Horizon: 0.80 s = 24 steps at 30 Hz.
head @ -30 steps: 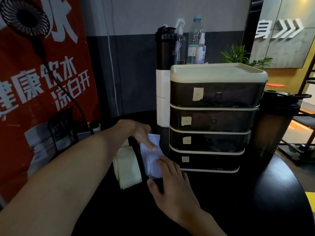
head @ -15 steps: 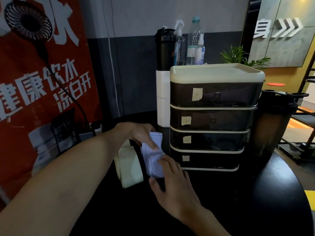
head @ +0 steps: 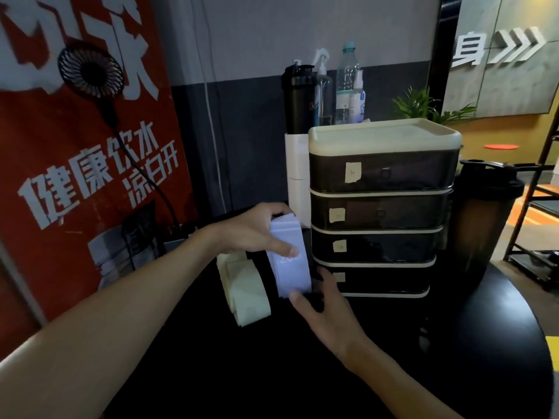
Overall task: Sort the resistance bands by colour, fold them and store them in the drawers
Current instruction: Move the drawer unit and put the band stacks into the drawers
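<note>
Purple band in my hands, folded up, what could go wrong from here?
The left hand pinches the purple band near the top and the right hand only touches its lower end, so the fold may spring open. All four drawers are shut; freeing a hand to pull one could drop it onto the cream band, mixing colours.

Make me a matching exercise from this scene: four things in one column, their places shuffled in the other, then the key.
Things
1. purple band
2. pale green band
3. clear water bottle
4. black fan

Places
A. standing behind the drawer unit
B. gripped in the left hand
C. up at the left, in front of the red poster
D. lying on the black table

Pairs: 1-B, 2-D, 3-A, 4-C
</note>
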Each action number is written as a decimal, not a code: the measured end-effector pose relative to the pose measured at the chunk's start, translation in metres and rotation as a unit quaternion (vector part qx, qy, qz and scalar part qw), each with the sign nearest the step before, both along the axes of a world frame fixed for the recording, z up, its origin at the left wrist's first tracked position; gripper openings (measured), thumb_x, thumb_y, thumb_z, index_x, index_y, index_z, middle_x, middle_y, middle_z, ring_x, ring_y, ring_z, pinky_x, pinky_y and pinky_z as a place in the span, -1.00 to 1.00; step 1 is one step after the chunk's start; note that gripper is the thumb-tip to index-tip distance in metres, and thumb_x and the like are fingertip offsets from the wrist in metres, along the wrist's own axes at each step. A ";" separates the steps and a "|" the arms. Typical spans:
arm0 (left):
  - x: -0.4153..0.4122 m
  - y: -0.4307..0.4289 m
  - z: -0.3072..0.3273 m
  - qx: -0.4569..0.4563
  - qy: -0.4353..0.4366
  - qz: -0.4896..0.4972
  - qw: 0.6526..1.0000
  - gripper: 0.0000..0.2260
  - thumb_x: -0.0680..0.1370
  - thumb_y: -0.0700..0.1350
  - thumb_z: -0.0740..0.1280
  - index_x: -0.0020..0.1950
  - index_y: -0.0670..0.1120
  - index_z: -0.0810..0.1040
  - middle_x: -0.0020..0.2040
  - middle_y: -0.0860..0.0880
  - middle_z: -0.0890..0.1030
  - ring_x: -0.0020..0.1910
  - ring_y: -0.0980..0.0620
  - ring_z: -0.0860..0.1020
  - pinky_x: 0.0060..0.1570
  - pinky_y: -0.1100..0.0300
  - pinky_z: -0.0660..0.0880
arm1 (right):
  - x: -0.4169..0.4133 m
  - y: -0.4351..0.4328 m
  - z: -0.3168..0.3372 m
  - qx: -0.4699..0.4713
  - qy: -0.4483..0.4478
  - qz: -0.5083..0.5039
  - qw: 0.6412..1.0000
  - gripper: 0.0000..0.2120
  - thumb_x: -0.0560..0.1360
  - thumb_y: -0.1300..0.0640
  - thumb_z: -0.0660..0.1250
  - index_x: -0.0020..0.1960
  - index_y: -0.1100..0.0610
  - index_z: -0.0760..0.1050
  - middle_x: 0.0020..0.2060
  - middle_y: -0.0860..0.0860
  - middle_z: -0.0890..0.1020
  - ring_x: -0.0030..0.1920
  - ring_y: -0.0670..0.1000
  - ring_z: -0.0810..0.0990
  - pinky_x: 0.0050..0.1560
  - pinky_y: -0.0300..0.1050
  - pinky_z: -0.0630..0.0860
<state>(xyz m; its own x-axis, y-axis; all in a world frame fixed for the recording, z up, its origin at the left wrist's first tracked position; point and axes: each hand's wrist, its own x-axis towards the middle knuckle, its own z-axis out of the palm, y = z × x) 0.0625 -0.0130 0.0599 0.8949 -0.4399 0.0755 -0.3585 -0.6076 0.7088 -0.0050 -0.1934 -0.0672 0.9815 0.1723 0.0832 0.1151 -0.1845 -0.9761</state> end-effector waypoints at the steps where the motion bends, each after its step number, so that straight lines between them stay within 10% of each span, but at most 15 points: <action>1: -0.009 0.003 0.000 -0.026 -0.011 0.007 1.000 -0.55 0.32 -0.09 0.63 0.13 -0.06 0.56 0.06 -0.10 0.67 0.06 -0.09 0.65 0.08 -0.05 0.62 | -0.003 -0.001 0.002 0.035 -0.001 0.004 0.999 -0.38 0.47 -0.10 0.42 0.43 -0.16 0.20 0.12 -0.24 0.56 0.06 -0.24 0.59 0.04 -0.28 0.52; 12: -0.092 -0.015 -0.037 -0.291 -0.009 0.063 0.955 -0.49 0.26 -0.14 0.66 0.15 -0.05 0.57 0.08 -0.07 0.69 0.05 -0.02 0.65 0.02 0.10 0.61 | -0.049 -0.045 0.038 0.125 0.058 0.015 0.990 -0.31 0.26 -0.02 0.53 0.31 -0.08 0.30 0.10 -0.13 0.54 0.00 -0.11 0.63 -0.15 -0.24 0.57; 17: -0.114 -0.047 -0.078 -0.340 -0.004 0.073 0.938 -0.49 0.30 -0.18 0.65 0.16 0.01 0.53 0.00 -0.02 0.65 -0.05 0.00 0.64 -0.09 0.13 0.59 | -0.070 -0.093 0.036 -0.018 -0.042 0.023 0.999 -0.76 0.44 0.14 0.49 0.09 0.13 0.59 -0.05 0.16 0.67 -0.12 0.08 0.67 -0.14 -0.13 0.58; 24: -0.126 -0.075 -0.122 -0.278 0.020 0.020 0.960 -0.39 0.33 -0.14 0.61 0.30 0.08 0.44 0.15 -0.07 0.60 0.06 0.08 0.64 0.04 0.18 0.58 | -0.081 -0.151 0.028 -0.232 -0.133 0.011 0.963 -0.69 0.37 0.00 0.55 0.08 0.02 0.61 -0.07 -0.07 0.67 -0.06 -0.12 0.64 -0.03 -0.02 0.60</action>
<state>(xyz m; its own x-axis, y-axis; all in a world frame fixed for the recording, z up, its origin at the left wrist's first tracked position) -0.0639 -0.0885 -0.0622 0.9170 -0.3070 0.2545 -0.3089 -0.1429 0.9403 -0.0864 -0.3443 -0.0392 0.9314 0.2731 0.2405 0.3596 -0.5889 -0.7238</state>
